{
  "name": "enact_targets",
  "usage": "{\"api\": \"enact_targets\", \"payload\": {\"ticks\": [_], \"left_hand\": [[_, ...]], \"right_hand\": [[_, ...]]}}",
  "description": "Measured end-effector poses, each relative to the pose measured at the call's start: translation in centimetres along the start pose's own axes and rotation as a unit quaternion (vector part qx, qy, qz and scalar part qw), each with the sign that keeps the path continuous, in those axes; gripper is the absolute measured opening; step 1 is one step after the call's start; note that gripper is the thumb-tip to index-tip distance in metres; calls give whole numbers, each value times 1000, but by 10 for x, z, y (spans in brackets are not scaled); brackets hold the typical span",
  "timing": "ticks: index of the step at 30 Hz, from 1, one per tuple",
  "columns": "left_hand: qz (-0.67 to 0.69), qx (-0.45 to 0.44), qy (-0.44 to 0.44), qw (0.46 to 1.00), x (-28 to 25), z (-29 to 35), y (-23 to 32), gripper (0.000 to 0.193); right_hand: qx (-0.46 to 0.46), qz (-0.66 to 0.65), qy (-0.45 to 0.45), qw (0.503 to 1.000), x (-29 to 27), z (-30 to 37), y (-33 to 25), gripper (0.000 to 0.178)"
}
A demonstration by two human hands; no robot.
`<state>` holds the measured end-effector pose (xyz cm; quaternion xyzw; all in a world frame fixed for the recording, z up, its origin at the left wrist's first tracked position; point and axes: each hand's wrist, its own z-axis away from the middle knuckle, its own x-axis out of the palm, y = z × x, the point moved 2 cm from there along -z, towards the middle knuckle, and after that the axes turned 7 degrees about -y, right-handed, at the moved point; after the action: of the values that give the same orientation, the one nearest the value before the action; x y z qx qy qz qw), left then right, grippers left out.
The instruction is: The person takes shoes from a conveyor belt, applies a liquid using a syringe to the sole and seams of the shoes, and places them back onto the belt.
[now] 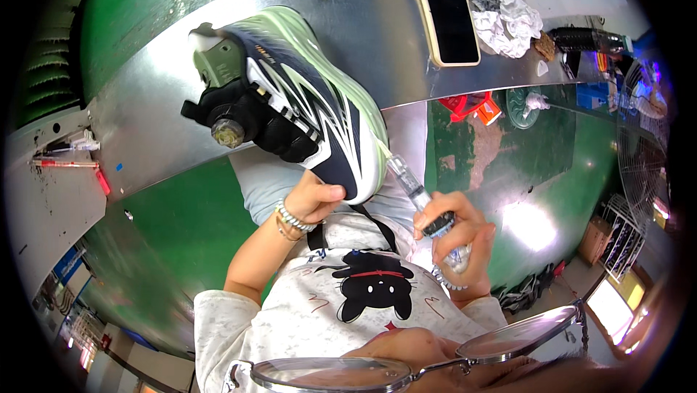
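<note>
A running shoe in navy and white with a pale green sole rests on the metal bench, toe toward me. A green shoe last shows in its opening, beside a black padded part with a round knob. My left hand is closed on the toe, thumb over the tip. In my right hand is a clear syringe-like tube with a black ring, fingers wrapped around it. Its thin pale tip meets the sole edge near the toe; whether it touches cannot be made out.
On the metal bench lie a phone, crumpled white paper and a dark bottle. Beyond the bench's near edge are a red container and a green round basin. A red-handled tool lies at left.
</note>
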<state>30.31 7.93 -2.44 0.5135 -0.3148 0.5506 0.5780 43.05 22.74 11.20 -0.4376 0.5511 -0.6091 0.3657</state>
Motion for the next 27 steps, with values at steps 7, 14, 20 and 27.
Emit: {"api": "enact_targets", "payload": {"ticks": [7,14,20,27], "left_hand": [[41,-11,-106,993,36,-63,-1,81],[53,29,-153,986,51,-103,3,82],[67,81,-172,979,51,-125,4,80],[121,104,-39,986,99,-118,22,58]], "right_hand": [[-55,19,75,995,-6,17,-7,67],[-100,101,79,987,-10,12,-8,64],[-82,87,74,990,-9,8,-10,77],[-214,156,74,962,-8,-10,10,68]]}}
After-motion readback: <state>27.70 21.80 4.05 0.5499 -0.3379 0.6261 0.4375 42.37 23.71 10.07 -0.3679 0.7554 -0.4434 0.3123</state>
